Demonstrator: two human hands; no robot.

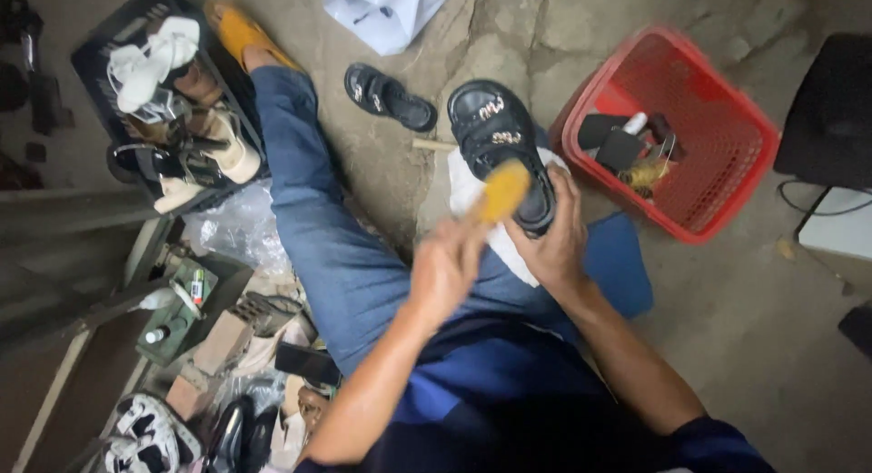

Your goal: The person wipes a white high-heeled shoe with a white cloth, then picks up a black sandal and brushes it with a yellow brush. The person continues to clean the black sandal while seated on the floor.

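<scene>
— On the lap, over a white cloth, why does the black sandal sit sole-side down?
— Propped there, its upper faces the brush. The right hand cups its heel end, fingers curled loosely round the sole.
— And the left hand?
— Closed round a yellow brush, touching the sandal's side. Its mate lies on the floor.

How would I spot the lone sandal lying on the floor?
Start at the red basket on the right and look left, past the black sandal on the person's knee. The loose sandal lies flat on bare concrete, untouched by the hands, below a white bag.
</scene>
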